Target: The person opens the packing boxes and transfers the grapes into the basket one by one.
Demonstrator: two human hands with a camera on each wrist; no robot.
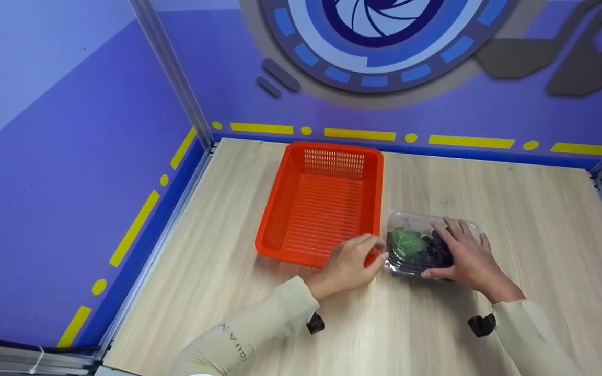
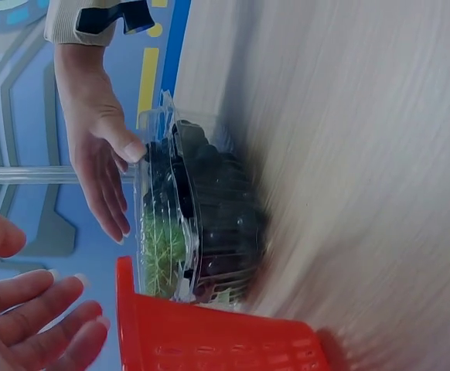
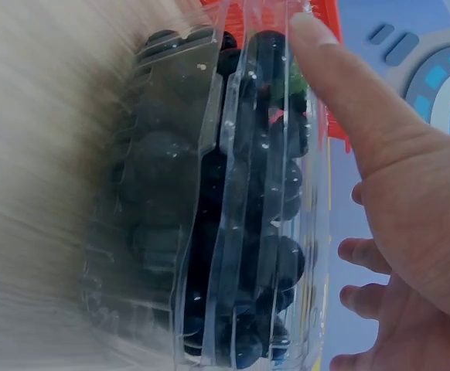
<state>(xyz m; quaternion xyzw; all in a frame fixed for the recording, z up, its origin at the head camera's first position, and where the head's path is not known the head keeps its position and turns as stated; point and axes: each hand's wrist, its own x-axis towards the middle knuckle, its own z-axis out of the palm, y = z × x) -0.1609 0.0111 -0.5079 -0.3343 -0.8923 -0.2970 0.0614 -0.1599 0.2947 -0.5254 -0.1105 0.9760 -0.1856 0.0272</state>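
Observation:
A clear plastic clamshell box [image 1: 403, 266] of round dark fruit, which look like grapes, sits closed on the table with a green leaf [image 1: 406, 242] showing through its lid. My right hand [image 1: 465, 258] spreads over the box's right half. Its thumb [image 3: 325, 54] lies along the near lid edge in the right wrist view, the other fingers fanned out above the lid. Beside the box's left end, my left hand [image 1: 352, 263] hovers by the basket's near right corner. Its loosely bent fingers [image 2: 43, 309] stay apart from the box in the left wrist view, holding nothing.
An orange-red plastic basket [image 1: 265, 235] with perforated walls stands just left of the box. Blue printed panels [image 1: 437, 115] border the wooden tabletop [image 1: 552, 250] at the back and left. A metal rail [image 1: 154, 230] runs along the left edge.

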